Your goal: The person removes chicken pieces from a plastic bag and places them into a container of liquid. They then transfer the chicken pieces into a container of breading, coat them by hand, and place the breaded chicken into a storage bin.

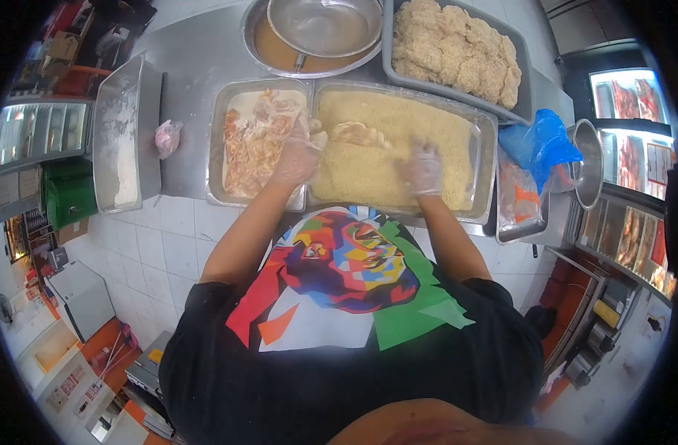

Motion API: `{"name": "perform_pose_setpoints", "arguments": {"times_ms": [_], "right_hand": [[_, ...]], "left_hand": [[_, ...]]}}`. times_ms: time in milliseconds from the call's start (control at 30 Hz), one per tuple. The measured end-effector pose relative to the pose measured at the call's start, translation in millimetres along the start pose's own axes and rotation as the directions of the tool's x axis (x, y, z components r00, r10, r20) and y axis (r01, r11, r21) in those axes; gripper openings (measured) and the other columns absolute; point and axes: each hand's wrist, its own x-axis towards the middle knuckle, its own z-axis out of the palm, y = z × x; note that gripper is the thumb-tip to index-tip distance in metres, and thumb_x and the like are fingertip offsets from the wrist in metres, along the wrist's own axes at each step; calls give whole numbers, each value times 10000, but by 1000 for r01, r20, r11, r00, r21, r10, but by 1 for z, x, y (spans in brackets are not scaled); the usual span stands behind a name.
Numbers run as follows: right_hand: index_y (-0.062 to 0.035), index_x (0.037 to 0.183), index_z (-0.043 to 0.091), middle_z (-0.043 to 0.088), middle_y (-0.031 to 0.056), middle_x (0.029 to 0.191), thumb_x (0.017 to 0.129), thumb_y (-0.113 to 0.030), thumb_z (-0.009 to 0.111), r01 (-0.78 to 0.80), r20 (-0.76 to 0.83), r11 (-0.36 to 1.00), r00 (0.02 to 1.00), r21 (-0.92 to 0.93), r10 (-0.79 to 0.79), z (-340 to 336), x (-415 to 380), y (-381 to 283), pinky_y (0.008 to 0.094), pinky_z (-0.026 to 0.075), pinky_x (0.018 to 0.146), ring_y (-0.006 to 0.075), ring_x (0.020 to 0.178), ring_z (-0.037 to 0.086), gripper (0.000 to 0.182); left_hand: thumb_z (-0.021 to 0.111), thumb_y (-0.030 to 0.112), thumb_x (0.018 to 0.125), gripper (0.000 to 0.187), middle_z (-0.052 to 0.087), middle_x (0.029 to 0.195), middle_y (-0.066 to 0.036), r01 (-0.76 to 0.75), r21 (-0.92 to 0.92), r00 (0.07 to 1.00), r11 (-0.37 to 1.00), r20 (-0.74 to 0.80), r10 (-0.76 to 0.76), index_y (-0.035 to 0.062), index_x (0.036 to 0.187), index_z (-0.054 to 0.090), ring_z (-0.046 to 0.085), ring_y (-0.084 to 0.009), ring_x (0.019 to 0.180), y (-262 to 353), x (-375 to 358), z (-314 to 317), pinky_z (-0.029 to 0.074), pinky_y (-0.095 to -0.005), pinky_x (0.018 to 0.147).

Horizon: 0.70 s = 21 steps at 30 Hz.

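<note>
My left hand (299, 157), in a clear plastic glove, reaches over the right side of a metal tray (215, 148) of raw marinated meat pieces (251, 144) in pale liquid. Its fingers blend with the meat, and whether they grip a piece I cannot tell. Also gloved, my right hand (423, 170) is over a wide tray (492, 159) of yellowish breadcrumbs (368, 174), fingers apart and slightly blurred. A pale, wet piece of meat (359, 134) lies on the crumbs between my hands, partly covered by them.
Crumb-coated pieces (457, 52) fill a grey tub (528, 96) at back right. Behind the trays, a perforated metal bowl (324, 30) rests over a basin (261, 44) of brownish liquid. A floury metal pan (150, 148) stands left. Blue plastic bag (535, 144) lies right.
</note>
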Motion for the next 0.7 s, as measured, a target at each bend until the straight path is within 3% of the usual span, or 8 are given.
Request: {"name": "perform_pose_setpoints", "arguments": {"times_ms": [100, 200, 333, 400, 467, 567, 633, 700], "right_hand": [[-130, 1476, 541, 667, 252, 1305, 897, -413, 711, -182, 139, 971, 977, 155, 161, 27, 35, 43, 412, 482, 1066, 414, 1200, 642, 666], [-86, 1392, 615, 715, 253, 1174, 923, -406, 676, 68, 3, 969, 998, 239, -70, 67, 57, 50, 459, 531, 965, 383, 1077, 695, 572], [-56, 1117, 709, 719, 218, 1131, 958, -358, 628, -88, 289, 902, 957, 422, -42, 15, 76, -45, 498, 537, 877, 358, 1049, 691, 350], [-77, 1010, 715, 732, 191, 1017, 962, -333, 618, 57, 205, 995, 976, 87, -73, 27, 90, -78, 506, 537, 824, 343, 987, 696, 279], [-114, 907, 702, 691, 143, 834, 958, -289, 612, 456, -349, 885, 819, -87, -456, 39, 62, -88, 500, 525, 719, 316, 826, 684, 203], [-121, 734, 665, 620, 107, 694, 933, -225, 668, 562, -563, 811, 623, -161, -543, 77, 86, -90, 474, 487, 577, 293, 648, 623, 225], [-100, 750, 666, 623, 131, 694, 967, -252, 639, 460, -444, 886, 782, -65, -438, 68, 85, -95, 483, 516, 613, 327, 679, 644, 267], [-38, 1012, 700, 709, 215, 933, 1018, -423, 553, 494, 98, 863, 869, -111, -485, 52, 93, -94, 486, 562, 767, 374, 904, 704, 412]], "left_hand": [[717, 176, 949, 608, 615, 1390, -191, -114, 43, 990, 993, -75, 117, -23, 1472, 480, 600, -268, 1287, -8, -8, -20, 476, -366, 1076], [702, 221, 943, 538, 619, 1357, -219, 27, 105, 995, 994, -96, -17, 12, 1408, 532, 613, -329, 1238, 5, -14, -59, 485, -408, 1049], [708, 355, 920, 624, 640, 1350, -215, -58, 760, 994, 648, 101, -29, 85, 1454, 532, 627, -360, 1229, -21, -23, -109, 474, -450, 1069], [684, 443, 926, 649, 657, 1326, -213, -128, 957, 979, 260, 164, -120, 96, 1457, 548, 642, -377, 1199, -41, -40, -120, 469, -477, 1073], [671, 521, 872, 612, 708, 1203, -203, -192, 894, 981, 405, 158, 115, 81, 1298, 668, 670, -362, 1137, -92, -49, -122, 464, -499, 1064], [683, 506, 834, 557, 725, 1142, -198, -150, 850, 985, 505, 172, 3, 71, 1181, 716, 684, -353, 1105, -121, -29, -123, 462, -513, 1056], [693, 422, 798, 464, 746, 1064, -182, -169, 831, 980, 530, 199, 0, 50, 1071, 744, 701, -352, 1063, -96, -29, -122, 464, -514, 1051], [667, 322, 812, 364, 748, 1020, -200, -183, 819, 964, 544, 257, -64, 36, 1022, 753, 726, -370, 987, -92, -20, -125, 532, -515, 945]]}}
